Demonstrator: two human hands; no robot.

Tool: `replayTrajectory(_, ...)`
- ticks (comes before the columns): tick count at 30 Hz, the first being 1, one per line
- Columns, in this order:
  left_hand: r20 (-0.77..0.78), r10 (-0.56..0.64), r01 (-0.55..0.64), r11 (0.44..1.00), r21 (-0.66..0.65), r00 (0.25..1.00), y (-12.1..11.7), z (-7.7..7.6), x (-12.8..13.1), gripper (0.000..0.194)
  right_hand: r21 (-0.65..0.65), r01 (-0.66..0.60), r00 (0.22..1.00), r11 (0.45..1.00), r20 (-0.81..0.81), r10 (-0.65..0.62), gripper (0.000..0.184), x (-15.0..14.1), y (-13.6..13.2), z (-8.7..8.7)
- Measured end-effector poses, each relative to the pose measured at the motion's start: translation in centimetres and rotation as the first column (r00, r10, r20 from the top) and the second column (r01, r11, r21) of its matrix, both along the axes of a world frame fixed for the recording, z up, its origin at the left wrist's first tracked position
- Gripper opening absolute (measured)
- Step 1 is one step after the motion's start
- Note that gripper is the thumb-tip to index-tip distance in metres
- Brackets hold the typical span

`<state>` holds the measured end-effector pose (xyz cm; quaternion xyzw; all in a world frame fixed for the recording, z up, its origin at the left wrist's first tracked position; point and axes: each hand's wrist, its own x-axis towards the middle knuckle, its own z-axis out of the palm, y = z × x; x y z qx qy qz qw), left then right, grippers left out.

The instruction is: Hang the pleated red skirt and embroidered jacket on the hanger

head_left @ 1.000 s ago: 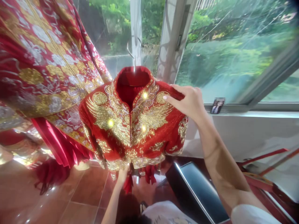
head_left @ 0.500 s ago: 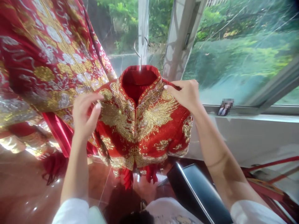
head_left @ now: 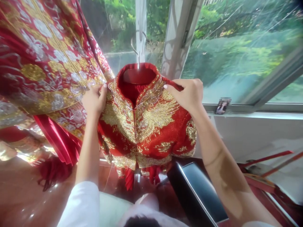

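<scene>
Red cloth thick with gold embroidery sits pinched in both hands. The right hand (head_left: 192, 94) has its thumb laid flat near a round gold motif, the fingers going over the shoulder seam; the left hand (head_left: 93, 101) is narrow too, thumb at the front of the opposite shoulder, its fingertips mostly hidden. Between them the short jacket (head_left: 145, 126) faces the person, upright, just before the window, collar standing and front edges meeting. A metal hanger hook (head_left: 138, 61) rises from the neck; whether anything bears it cannot be told. Red tassels (head_left: 129, 179) dangle below the hem.

The step in hand looks like steadying and squaring the shoulders. Any next move calls for an even pull on both sides and light thumbs over the raised stitching.

Beside the left hand hangs a larger embroidered garment (head_left: 59, 60). Beyond are the window (head_left: 236, 60), a small picture card or phone (head_left: 221, 107) on its sill, and, lower, a dark box-like piece (head_left: 201, 189) above the tiled floor (head_left: 21, 192).
</scene>
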<state>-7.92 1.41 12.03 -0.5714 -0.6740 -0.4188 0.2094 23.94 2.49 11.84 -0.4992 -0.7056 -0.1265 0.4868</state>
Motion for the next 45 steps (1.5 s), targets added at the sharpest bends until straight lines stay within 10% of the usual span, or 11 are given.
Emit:
replayTrajectory(33, 0.054, 0.008, -0.006, 0.999, -0.044, 0.999, -1.5, -0.8, 1.7, 0.055, 0.074, 0.051, 0.987, 0.996, -0.155, -0.039, 0.026, -0.2, -1.0, -0.9)
replayTrajectory(36, 0.043, -0.037, 0.039, 0.998, -0.044, 0.998, -1.8, -0.7, 1.5, 0.055, 0.145, 0.024, 0.929, 0.989, -0.369, 0.032, 0.023, -3.5, -3.7, -3.5)
replayTrajectory(40, 0.003, -0.066, 0.066, 0.997, -0.028, 0.998, -1.9, -0.7, 1.0, 0.056, 0.015, -0.336, 0.761, 0.942, -0.585, 0.281, 0.024, -9.4, -6.7, -6.6)
replayTrajectory(45, -0.025, -0.082, 0.082, 0.996, -0.035, 0.996, -2.2, -0.6, 0.8, 0.057, 0.025, -0.459, 0.591, 0.888, -0.737, 0.327, 0.021, -13.1, -6.3, -6.4)
